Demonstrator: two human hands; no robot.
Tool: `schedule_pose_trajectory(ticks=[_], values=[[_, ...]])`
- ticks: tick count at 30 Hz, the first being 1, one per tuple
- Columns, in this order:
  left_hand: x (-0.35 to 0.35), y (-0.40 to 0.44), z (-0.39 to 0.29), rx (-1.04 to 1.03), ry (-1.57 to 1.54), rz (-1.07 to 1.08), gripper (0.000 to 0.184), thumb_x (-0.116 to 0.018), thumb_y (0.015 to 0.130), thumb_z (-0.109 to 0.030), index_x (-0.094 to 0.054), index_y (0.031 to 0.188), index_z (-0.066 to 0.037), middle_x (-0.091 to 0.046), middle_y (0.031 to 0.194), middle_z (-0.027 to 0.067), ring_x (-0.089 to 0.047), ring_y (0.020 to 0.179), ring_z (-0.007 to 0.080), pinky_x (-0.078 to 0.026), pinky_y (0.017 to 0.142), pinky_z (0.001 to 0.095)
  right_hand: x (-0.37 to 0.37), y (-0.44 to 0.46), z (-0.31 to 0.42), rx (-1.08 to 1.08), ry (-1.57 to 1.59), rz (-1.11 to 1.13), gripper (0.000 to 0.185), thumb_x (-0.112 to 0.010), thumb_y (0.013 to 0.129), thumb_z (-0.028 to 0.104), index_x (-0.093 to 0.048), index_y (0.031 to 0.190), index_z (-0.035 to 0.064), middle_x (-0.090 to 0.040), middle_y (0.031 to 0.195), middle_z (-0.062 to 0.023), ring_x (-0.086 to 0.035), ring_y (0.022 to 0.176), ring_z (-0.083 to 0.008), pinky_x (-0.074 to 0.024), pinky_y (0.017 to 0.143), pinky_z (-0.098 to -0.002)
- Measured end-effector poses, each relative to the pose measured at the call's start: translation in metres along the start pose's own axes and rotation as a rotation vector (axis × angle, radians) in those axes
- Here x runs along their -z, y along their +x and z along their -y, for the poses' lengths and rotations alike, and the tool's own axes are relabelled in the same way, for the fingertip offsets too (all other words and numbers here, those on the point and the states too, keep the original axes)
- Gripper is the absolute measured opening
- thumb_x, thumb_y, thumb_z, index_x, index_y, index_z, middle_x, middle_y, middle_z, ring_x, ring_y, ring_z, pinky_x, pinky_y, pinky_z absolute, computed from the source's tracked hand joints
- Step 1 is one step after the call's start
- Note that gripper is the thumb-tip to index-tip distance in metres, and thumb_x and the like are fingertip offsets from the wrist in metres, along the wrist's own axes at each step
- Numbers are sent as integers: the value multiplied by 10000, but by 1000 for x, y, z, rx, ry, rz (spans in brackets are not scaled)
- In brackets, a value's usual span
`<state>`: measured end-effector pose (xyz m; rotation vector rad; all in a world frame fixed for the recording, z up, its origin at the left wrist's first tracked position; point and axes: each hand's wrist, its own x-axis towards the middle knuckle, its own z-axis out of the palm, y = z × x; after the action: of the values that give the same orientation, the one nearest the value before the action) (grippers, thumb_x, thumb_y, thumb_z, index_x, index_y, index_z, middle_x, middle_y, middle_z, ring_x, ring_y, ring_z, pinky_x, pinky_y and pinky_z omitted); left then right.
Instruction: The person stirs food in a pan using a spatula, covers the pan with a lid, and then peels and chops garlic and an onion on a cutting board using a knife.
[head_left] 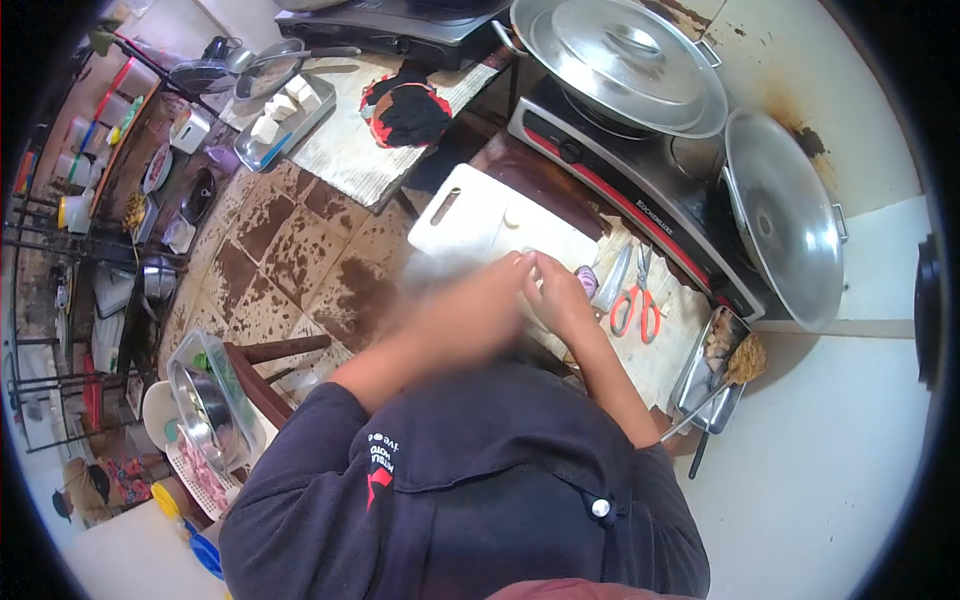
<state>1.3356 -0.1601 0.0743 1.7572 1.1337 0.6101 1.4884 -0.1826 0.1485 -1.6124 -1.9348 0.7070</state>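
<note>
Over the near edge of a white cutting board (465,212), my two hands meet at the fingertips. My left hand (503,285) is partly smeared by motion, its fingers bent in against the other hand. Pinched fingers show on my right hand (557,290); whatever is between them is too small and covered to name. A small pale piece (512,218) lies on the board. Just right of my right hand are a purple onion (586,281), a knife (613,279) and orange-handled scissors (636,303).
Beyond the board stands a gas stove (640,205) with a lidded pan (625,60) and a wide wok (785,220). A metal tray (712,375) with a strainer (745,358) sits at right. White blocks (285,108) fill a tray at upper left. A clear tub (215,400) is at left.
</note>
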Motion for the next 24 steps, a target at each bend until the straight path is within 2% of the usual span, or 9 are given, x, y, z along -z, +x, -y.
schedule_pose_trajectory(ticks=[5, 8, 11, 14, 15, 18, 21, 24], values=[[-4, 3, 2, -22, 48, -101, 474, -313, 973, -418, -493, 881, 11, -543, 765, 215, -529, 741, 379, -409, 695, 421, -12, 3, 7, -91, 51, 40, 279, -519, 852, 194, -474, 1054, 6, -582, 934, -261, -587, 805, -432, -477, 692, -492], [-3, 2, 24, -71, 56, -88, 458, -314, 974, -408, -494, 882, 3, -538, 750, 203, -527, 713, 362, -412, 667, 406, -21, 7, 3, -107, 31, 83, 281, -494, 852, 177, -445, 1075, 12, -573, 913, -272, -575, 788, -457, -470, 679, -499], [4, -3, 23, -46, 24, -62, 453, -316, 974, -408, -495, 879, -2, -532, 743, 192, -520, 702, 350, -411, 658, 399, -40, 14, -25, -145, 155, 94, 261, -471, 865, 170, -439, 1083, 29, -588, 873, -210, -608, 688, -361, -488, 589, -431], [10, -6, 23, -8, -14, -38, 448, -318, 973, -408, -495, 877, -7, -525, 736, 182, -513, 691, 337, -410, 648, 392, -36, 20, -48, -432, 803, 184, 213, -436, 898, 168, -445, 1074, 48, -577, 810, -92, -582, 630, -200, -477, 513, -305], [11, -6, 23, 7, -28, -29, 447, -318, 973, -408, -495, 876, -9, -523, 733, 179, -511, 687, 333, -409, 645, 389, -23, 19, -41, -470, 986, 232, 229, -424, 927, 178, -452, 1116, 52, -539, 829, -24, -528, 654, -94, -462, 493, -211], [16, -1, 24, 55, -89, 18, 442, -320, 973, -408, -495, 873, -14, -517, 726, 168, -504, 676, 320, -408, 635, 382, -26, 21, -44, -472, 1135, 96, 336, -462, 920, 154, -417, 1230, 34, -548, 912, -61, -553, 701, -116, -491, 505, -213], [15, 3, 22, 102, -153, 65, 437, -322, 972, -407, -496, 871, -19, -511, 719, 158, -498, 665, 308, -407, 625, 374, -31, 22, -51, -408, 1007, 61, 412, -523, 896, 132, -428, 1277, 7, -544, 999, -88, -565, 737, -124, -522, 529, -230], [9, 5, 21, 120, -181, 105, 432, -324, 972, -407, -496, 868, -24, -505, 712, 148, -491, 654, 296, -406, 616, 367, -29, 21, -54, -296, 587, 73, 373, -552, 885, 118, -502, 1230, -16, -562, 1020, -95, -584, 780, -134, -540, 585, -248]])
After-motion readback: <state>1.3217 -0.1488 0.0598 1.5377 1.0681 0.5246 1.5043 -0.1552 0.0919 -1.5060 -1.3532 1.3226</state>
